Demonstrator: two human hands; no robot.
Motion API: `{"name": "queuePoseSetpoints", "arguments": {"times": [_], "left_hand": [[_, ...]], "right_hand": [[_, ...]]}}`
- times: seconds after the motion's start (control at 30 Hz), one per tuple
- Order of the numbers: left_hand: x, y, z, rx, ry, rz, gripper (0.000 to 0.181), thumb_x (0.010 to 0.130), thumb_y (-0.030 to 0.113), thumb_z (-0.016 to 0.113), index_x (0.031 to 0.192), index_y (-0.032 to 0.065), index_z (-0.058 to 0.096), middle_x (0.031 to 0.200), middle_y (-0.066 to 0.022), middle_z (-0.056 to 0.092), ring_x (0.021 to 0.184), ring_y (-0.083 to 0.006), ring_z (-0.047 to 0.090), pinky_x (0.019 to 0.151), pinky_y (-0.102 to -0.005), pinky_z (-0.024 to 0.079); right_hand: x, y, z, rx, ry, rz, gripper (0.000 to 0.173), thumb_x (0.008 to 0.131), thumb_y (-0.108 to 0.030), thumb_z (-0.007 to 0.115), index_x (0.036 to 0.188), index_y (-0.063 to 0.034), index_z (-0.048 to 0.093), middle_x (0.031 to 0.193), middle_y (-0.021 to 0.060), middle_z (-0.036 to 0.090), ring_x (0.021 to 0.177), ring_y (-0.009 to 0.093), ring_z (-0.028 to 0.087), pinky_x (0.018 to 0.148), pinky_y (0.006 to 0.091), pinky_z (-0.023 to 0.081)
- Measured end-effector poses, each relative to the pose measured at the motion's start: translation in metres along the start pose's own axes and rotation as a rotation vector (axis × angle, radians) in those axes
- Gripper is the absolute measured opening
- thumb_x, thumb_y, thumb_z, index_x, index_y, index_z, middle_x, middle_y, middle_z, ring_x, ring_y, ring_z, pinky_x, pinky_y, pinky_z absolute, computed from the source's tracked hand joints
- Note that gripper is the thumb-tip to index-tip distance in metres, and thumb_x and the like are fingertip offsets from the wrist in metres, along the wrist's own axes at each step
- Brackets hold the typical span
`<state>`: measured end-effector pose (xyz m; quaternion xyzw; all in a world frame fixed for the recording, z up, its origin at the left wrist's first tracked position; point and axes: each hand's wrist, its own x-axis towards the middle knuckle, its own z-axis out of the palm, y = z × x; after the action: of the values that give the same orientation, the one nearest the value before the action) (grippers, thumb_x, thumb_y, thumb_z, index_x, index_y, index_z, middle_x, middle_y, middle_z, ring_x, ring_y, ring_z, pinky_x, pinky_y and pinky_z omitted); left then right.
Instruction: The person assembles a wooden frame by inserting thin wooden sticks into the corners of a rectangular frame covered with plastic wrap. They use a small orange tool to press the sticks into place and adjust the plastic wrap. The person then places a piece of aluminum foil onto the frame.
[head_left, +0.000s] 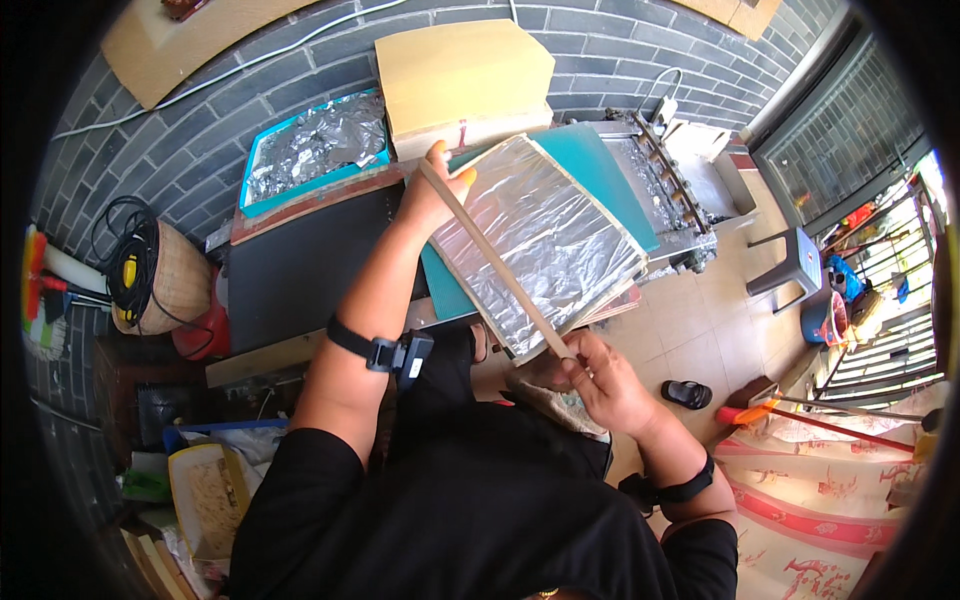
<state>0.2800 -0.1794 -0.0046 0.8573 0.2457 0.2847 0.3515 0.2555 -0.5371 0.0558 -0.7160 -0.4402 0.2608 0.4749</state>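
Note:
A long, thin brown strip (499, 264), possibly wood, runs diagonally over a rectangular panel (559, 236) faced with wrinkled silver foil. My left hand (433, 191) is around the strip's far end, beside the panel's upper left edge; orange-yellow coverings show on its fingertips. At the near end, my right hand (609, 382) pinches the strip between thumb and fingers, just off the panel's lower corner. Beneath the panel lies a teal board (600, 169), which shows at both sides. Whether the strip presses on the foil cannot be seen.
Left of the panel is a dark tabletop (307, 277). Behind it stand a blue tray (251, 196) of crumpled foil and a yellow-topped stack (465, 75). A metal machine (667, 176) is at the right. A stool (791, 262) and a black sandal (686, 394) are on the floor.

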Motion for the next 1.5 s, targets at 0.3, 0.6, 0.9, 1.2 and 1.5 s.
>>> {"name": "queuePoseSetpoints", "arguments": {"times": [0.3,0.6,0.9,1.2,1.5], "left_hand": [[-0.097,0.014,-0.064,0.0,-0.025,-0.27,0.063,0.086,0.019,0.066,0.134,-0.0092,0.039,0.099,-0.0173,0.067,0.087,-0.025,0.067,0.08,-0.0349,0.051],[-0.121,0.038,-0.056,-0.436,-0.209,-0.472,0.07,0.092,0.024,0.066,0.14,-0.0097,0.028,0.092,-0.0168,0.067,0.075,-0.0187,0.069,0.062,-0.0292,0.054],[-0.058,0.03,-0.018,-0.431,-0.182,-0.23,0.077,0.087,0.035,0.069,0.136,-0.013,0.034,0.094,-0.0216,0.07,0.095,-0.0246,0.068,0.081,-0.0307,0.051],[-0.07,0.005,-0.029,-0.396,0.049,-0.174,0.064,0.087,0.019,0.071,0.137,-0.0036,0.038,0.134,-0.0265,0.051,0.127,-0.0323,0.051,0.101,-0.04,0.045],[-0.123,-0.022,-0.074,-0.168,0.029,-0.414,0.057,0.088,0.015,0.069,0.134,-0.0038,0.041,0.117,-0.0208,0.062,0.096,-0.025,0.067,0.081,-0.0336,0.054]], "right_hand": [[0.049,0.04,-0.101,-0.074,0.544,0.03,0.008,0.095,-0.006,0.054,0.09,-0.0005,0.054,0.08,0.0055,0.061,0.072,0.012,0.058,0.062,0.0268,0.048],[0.081,0.043,-0.096,0.173,0.44,0.123,0.016,0.098,-0.011,0.052,0.084,-0.0024,0.053,0.075,-0.0014,0.053,0.068,0.006,0.043,0.062,0.023,0.038],[0.032,0.018,-0.086,0.12,0.364,0.233,0.012,0.096,-0.008,0.049,0.088,-0.0014,0.056,0.073,0.0033,0.057,0.059,0.01,0.054,0.056,0.0246,0.044],[0.024,0.008,-0.008,0.4,-0.03,0.336,0.013,0.098,-0.004,0.046,0.104,0.0045,0.054,0.089,0.0114,0.065,0.076,0.019,0.068,0.068,0.0285,0.055],[0.054,-0.002,0.038,0.234,-0.164,0.203,0.008,0.096,-0.004,0.054,0.101,0.0023,0.056,0.078,0.0035,0.061,0.073,0.009,0.06,0.063,0.025,0.05]]}}
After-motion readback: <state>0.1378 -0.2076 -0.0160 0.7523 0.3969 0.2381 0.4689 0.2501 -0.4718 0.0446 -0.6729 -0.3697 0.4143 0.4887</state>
